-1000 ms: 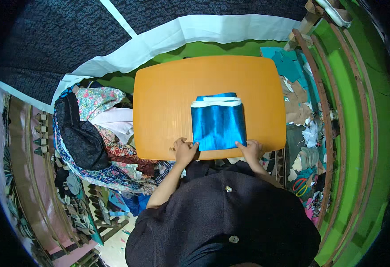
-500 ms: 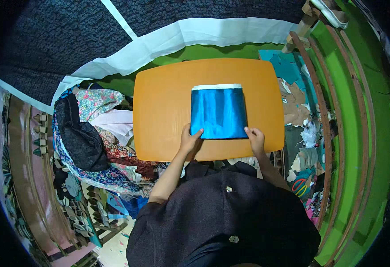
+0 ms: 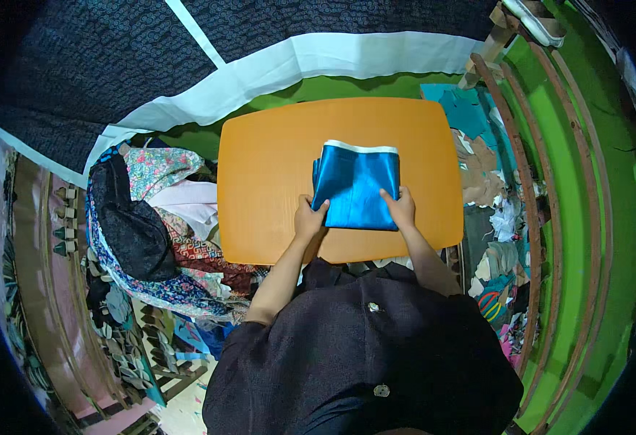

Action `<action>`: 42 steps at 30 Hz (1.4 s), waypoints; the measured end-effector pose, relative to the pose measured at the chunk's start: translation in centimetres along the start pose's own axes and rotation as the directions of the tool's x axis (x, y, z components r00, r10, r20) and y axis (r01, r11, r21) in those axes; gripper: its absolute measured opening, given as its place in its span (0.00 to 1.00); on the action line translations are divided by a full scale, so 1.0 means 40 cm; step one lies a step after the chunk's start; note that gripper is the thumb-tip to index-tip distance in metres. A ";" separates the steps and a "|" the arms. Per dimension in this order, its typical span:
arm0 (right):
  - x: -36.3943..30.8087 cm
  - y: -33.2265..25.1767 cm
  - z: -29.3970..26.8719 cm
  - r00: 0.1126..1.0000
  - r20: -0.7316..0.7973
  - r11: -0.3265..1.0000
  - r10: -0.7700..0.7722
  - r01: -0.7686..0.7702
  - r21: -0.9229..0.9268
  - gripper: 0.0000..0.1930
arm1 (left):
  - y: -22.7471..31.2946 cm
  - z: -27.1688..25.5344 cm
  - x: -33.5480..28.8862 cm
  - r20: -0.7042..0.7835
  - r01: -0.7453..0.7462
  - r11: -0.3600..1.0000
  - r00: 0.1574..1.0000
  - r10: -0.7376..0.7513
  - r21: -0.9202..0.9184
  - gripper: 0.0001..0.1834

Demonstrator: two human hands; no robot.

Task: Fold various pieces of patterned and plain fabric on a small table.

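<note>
I see the blue cloth (image 3: 361,185), folded and edged in white, right of centre on the orange table (image 3: 267,181), toward its near side. Half a second ago it looks squarer, with a straight white edge across the top; now that edge dips, the upper layer sits askew to the right, and other layers peek out along the left side. A second ago the cloth is down by the table's near rim; now bare table shows between the two.

The left hand (image 3: 308,220) pinches the cloth's lower left side, thumb on top and the fingers close by the edge, their tips partly hidden. The right hand (image 3: 403,209) has moved up from the lower corner and pinches the right side, its thumb now lying over the blue face.

Left of the table the heaped clothes (image 3: 136,239) lie as before, and to its right are fabric scraps (image 3: 506,217).
</note>
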State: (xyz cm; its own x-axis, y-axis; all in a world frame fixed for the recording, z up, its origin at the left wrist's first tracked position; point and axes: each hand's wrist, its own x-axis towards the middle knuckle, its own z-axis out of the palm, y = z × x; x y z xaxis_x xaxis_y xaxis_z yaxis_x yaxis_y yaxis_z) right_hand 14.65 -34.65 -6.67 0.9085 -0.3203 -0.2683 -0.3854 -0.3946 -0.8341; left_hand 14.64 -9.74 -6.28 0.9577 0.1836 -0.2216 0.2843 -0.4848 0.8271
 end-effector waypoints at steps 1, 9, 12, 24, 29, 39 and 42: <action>-0.005 -0.005 0.011 0.992 -0.123 0.997 -0.032 0.023 -0.069 0.25 | 0.021 -0.002 -0.001 0.004 0.091 0.986 0.996 -0.093 0.138 0.25; -0.046 -0.045 0.024 0.950 -0.046 0.872 -0.309 0.264 -0.412 0.36 | 0.121 0.037 0.016 0.225 -0.636 0.470 0.709 0.668 0.612 0.34; -0.054 -0.105 0.030 0.982 0.051 0.819 -0.180 0.179 -0.545 0.37 | 0.074 0.068 0.070 0.148 -0.458 0.612 0.861 0.487 0.645 0.33; 0.033 -0.080 0.078 0.864 0.350 0.522 -0.362 0.499 -0.692 0.30 | 0.059 0.090 0.120 0.156 -0.270 0.629 0.960 0.231 0.729 0.32; 0.036 -0.070 0.083 0.876 0.346 0.534 -0.336 0.480 -0.696 0.33 | 0.054 0.089 0.122 0.157 -0.307 0.642 0.947 0.281 0.703 0.31; 0.024 -0.084 0.053 0.883 0.409 0.621 -0.229 0.456 -0.638 0.32 | 0.055 0.056 0.121 0.103 -0.331 0.830 0.942 0.320 0.449 0.24; -0.007 -0.113 0.038 0.928 0.207 0.692 -0.311 0.370 -0.620 0.39 | 0.074 0.048 0.088 -0.019 -0.277 0.867 0.950 0.313 0.414 0.26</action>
State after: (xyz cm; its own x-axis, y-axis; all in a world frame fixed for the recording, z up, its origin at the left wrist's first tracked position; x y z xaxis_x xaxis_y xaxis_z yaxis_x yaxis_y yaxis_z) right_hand 16.40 -31.46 -3.56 0.9960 0.0033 -0.0895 -0.0309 -0.9254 -0.3778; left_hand 18.95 -12.17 -5.59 0.9976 0.0390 0.0579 -0.0005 -0.8251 0.5650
